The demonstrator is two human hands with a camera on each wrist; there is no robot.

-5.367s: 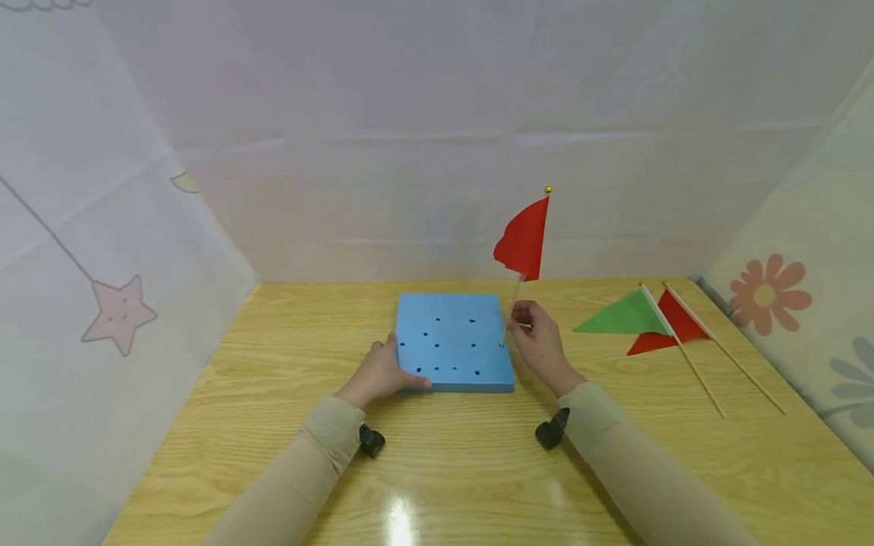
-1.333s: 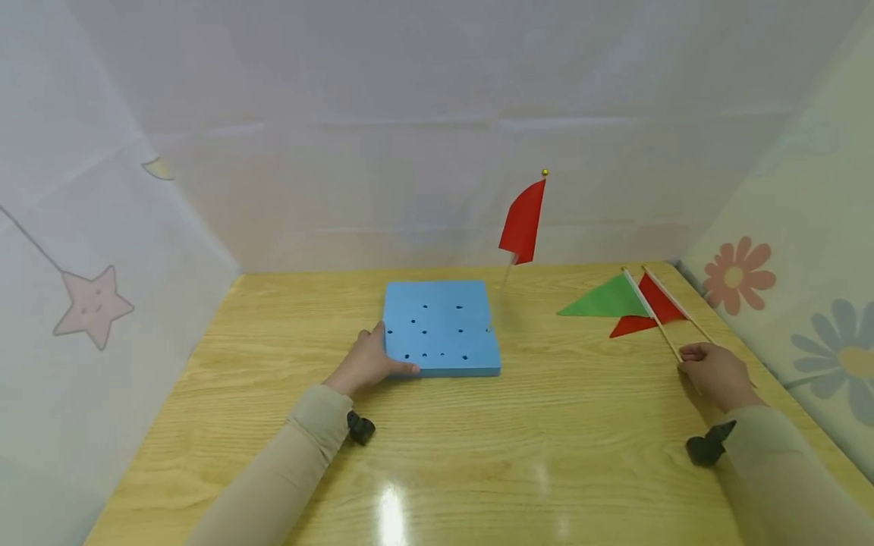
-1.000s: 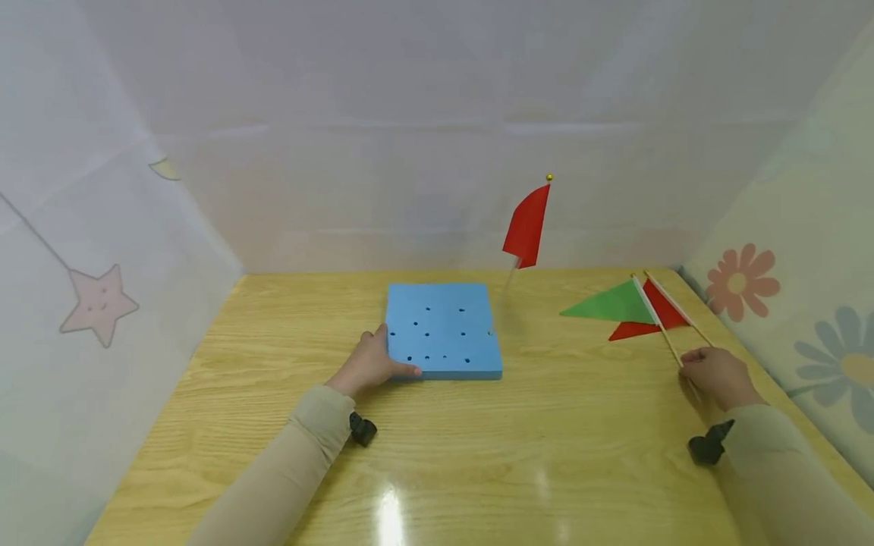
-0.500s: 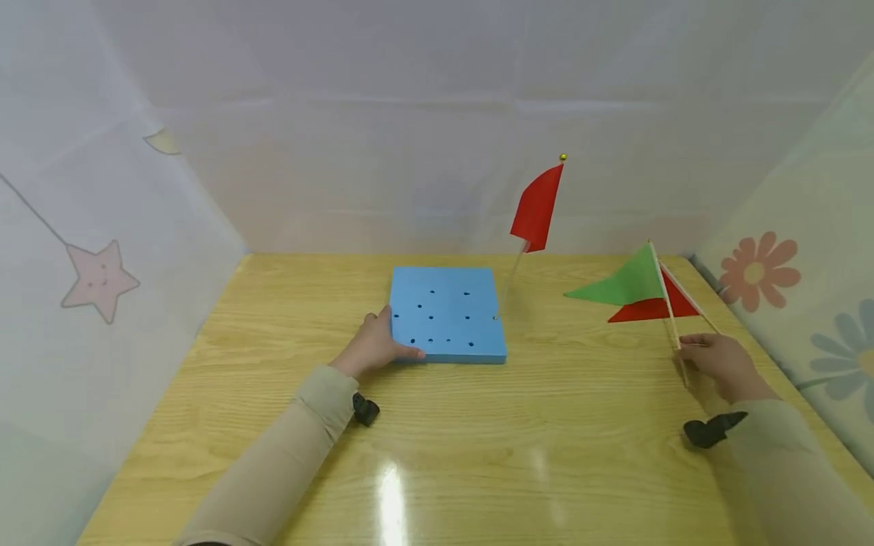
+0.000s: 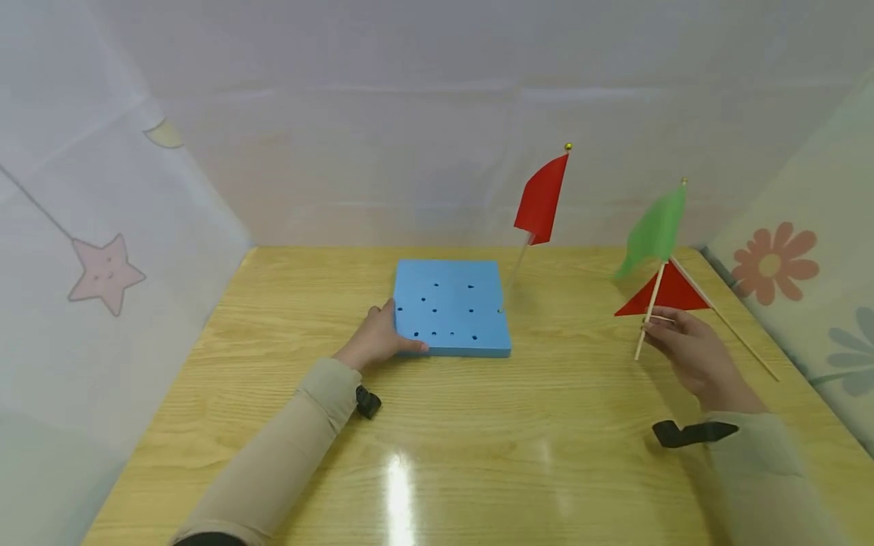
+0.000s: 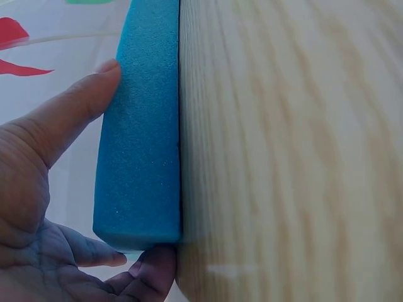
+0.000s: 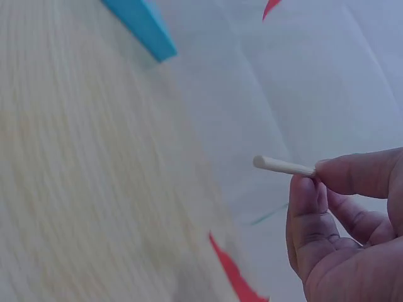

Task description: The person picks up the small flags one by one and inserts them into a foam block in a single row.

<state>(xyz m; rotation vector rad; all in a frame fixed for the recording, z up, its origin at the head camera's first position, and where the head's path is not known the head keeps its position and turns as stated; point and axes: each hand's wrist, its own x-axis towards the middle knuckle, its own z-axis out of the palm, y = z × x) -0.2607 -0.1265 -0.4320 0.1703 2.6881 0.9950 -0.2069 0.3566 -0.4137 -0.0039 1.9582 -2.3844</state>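
Note:
My right hand (image 5: pixel 696 356) pinches the wooden stick of a green flag (image 5: pixel 658 227) between thumb and fingertips, low on the stick. The flag stands nearly upright above the table, its stick's lower end (image 7: pixel 267 163) bare in the right wrist view. My left hand (image 5: pixel 375 334) holds the near left corner of a blue foam board (image 5: pixel 454 322) with several holes. Its thumb (image 6: pixel 94 94) lies along the front side and the other fingers are against the left side. A red flag (image 5: pixel 542 199) stands in a hole at the board's right edge, leaning slightly right.
Another red flag (image 5: pixel 665 292) lies flat at the right of the wooden table (image 5: pixel 492 440), partly behind the green flag and my right hand. Patterned cloth walls (image 5: pixel 410 152) enclose the table at the back and both sides.
My right hand let go of the red flag planted in the board, went right and took the green flag's stick. The green flag has risen from the table and tilted upright. My left hand stays on the board.

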